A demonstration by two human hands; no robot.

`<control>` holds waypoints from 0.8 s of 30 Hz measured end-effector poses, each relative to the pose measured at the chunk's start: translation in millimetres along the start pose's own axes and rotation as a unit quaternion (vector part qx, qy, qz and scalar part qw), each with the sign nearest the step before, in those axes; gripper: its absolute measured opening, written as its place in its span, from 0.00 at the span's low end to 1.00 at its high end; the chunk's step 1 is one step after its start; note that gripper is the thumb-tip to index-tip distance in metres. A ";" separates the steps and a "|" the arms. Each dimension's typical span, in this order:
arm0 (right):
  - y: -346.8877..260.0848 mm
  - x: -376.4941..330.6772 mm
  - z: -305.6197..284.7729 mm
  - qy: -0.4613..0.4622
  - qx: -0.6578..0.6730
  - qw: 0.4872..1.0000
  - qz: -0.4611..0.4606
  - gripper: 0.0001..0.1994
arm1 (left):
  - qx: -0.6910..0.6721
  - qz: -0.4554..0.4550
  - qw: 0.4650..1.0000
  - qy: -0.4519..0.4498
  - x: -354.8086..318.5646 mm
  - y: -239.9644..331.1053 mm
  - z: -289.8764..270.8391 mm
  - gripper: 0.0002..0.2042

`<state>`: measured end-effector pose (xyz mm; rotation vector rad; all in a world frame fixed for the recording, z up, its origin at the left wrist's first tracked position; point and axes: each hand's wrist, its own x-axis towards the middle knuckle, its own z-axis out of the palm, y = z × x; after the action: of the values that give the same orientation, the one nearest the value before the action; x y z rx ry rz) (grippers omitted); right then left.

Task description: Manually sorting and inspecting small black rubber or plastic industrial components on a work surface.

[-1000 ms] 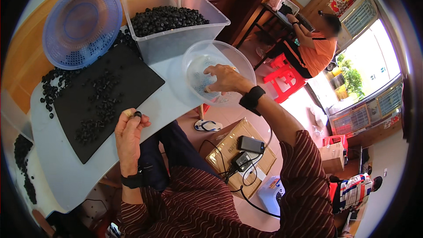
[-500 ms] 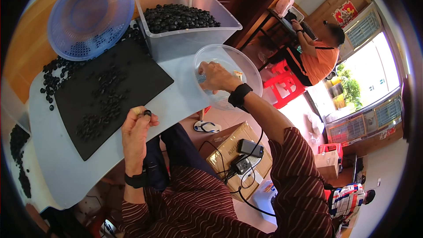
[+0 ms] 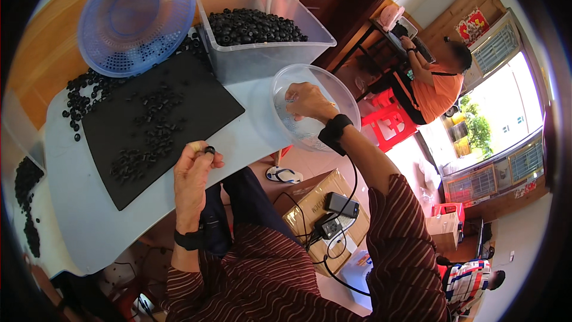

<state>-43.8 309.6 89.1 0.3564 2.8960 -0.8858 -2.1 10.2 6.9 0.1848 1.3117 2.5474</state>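
My left hand is closed over the front edge of the table, pinching a small black ring-shaped part between thumb and fingers. Inside a clear round plastic bowl my right hand has its fingers drawn together; anything between them is too small or hidden to make out. Tiny pale bits seem to lie in the bowl's bottom. A dark mat lies left of the bowl, strewn with many small black pieces.
Behind the mat stands a translucent bin full of black parts. A blue plastic basket leans beside it, with loose black parts below. A cardboard box carries power adapters and cables. A person in orange sits at another table.
My right hand's fingers have drawn together and lifted slightly within the bowl. The left hand keeps its pinch on the black ring-shaped part. The whole view has shifted a little.
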 end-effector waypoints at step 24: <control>-147.0 38.1 84.7 -0.111 0.082 0.984 -0.114 0.12 | -0.021 -0.026 0.999 -0.025 -3.0 1.6 -2.5 0.05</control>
<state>-115.4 151.3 92.4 -0.0643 2.7013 -1.1226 -0.1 6.5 6.7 0.2025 1.2276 2.5071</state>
